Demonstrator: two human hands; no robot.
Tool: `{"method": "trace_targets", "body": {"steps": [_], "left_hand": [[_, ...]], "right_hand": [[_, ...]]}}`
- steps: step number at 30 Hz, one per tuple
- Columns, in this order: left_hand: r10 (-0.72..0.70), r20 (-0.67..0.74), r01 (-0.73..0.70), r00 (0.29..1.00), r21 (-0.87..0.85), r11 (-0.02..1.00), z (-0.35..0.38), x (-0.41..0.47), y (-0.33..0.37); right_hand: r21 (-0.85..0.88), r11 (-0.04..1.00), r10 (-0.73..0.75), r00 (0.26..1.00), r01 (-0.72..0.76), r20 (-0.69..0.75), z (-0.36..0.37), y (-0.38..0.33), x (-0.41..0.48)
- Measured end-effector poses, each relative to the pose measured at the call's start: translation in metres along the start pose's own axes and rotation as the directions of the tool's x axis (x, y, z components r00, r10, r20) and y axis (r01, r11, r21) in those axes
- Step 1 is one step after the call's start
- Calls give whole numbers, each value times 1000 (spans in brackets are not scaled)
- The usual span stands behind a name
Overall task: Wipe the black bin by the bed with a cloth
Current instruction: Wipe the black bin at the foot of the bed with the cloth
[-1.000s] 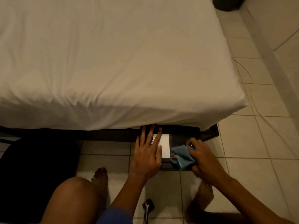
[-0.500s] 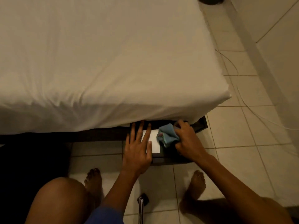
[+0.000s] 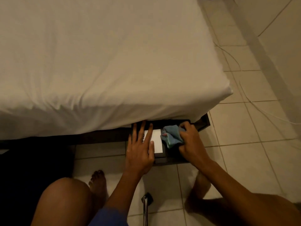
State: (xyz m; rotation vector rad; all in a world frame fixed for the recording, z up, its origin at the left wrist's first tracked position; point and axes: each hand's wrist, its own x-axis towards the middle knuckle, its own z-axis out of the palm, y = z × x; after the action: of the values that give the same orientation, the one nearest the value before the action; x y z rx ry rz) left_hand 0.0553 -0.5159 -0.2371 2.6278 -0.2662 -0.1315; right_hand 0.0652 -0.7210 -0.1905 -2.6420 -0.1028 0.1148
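A black bin (image 3: pixel 172 158) stands on the tiled floor, half tucked under the edge of the bed (image 3: pixel 104 62). A white label (image 3: pixel 156 141) shows on its top. My left hand (image 3: pixel 140 147) lies flat on the bin with fingers spread, partly covering the label. My right hand (image 3: pixel 189 141) is closed on a bunched blue cloth (image 3: pixel 171 136) and presses it onto the bin's top right of the label. The far part of the bin is hidden under the mattress.
The white-sheeted mattress overhangs the dark bed frame (image 3: pixel 202 122). A thin white cable (image 3: pixel 247 95) runs over the floor tiles on the right. A metal chair leg (image 3: pixel 145 207) stands between my bare feet. A dark shape (image 3: pixel 32 168) fills the lower left.
My right hand has carried the cloth from the bin's front edge toward the bed and slightly back. The left hand has stayed flat on the bin. The camera has drifted.
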Motion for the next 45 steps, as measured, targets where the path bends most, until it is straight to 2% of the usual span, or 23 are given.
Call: {"method": "trace_targets", "body": {"steps": [3,6,8,11,13,16,19,22,25,27,29,32,35,37,40,43,45], "left_hand": [[1,-12,-2,1000,-8,1000,1,0,0],[5,-2,-5,1000,-19,1000,0,2,1],[6,2,-6,1000,-19,1000,-2,2,1],[10,-6,-10,1000,-14,1000,-2,-3,0],[13,-15,-14,1000,-25,1000,-1,-1,-2],[4,-26,-5,1000,-30,1000,2,1,0],[6,-21,-7,1000,-21,1000,3,1,0],[-1,-9,1,1000,-4,1000,2,1,0],[-1,9,1,1000,7,1000,1,0,1],[-3,25,3,1000,12,1000,0,-1,1],[-5,32,5,999,12,1000,1,0,1],[-1,29,1,1000,9,1000,-1,1,3],[-9,28,9,1000,16,1000,-3,0,5],[-12,40,11,999,24,1000,-3,-1,6],[-9,35,8,999,22,1000,-3,-2,4],[2,22,-2,1000,27,1000,0,-2,1],[1,15,-2,1000,44,999,0,0,3]], "right_hand": [[54,989,-138,989,135,56,2,-3,-51],[6,975,-222,970,222,104,-9,1,-34],[-73,987,-145,989,147,23,-9,3,-1],[6,999,43,995,-43,-90,-2,-5,10],[26,998,66,993,-64,-100,9,-10,-17],[87,996,19,994,-10,-107,18,-11,-56],[55,998,-13,995,19,-103,12,-5,-32],[37,995,92,982,-87,-166,6,-1,-3],[74,979,200,955,-188,-218,14,-5,-24],[79,982,185,960,-172,-210,26,-16,-53],[85,992,107,981,-94,-162,32,-24,-60],[17,999,52,985,-50,-167,18,-17,-17],[25,969,243,935,-245,-259,7,-6,4],[67,941,337,902,-331,-269,14,-11,-20],[69,965,264,937,-255,-228,29,-31,-59],[39,992,122,972,-117,-201,24,-27,-30],[20,986,163,958,-163,-238,14,-13,-6]]}}
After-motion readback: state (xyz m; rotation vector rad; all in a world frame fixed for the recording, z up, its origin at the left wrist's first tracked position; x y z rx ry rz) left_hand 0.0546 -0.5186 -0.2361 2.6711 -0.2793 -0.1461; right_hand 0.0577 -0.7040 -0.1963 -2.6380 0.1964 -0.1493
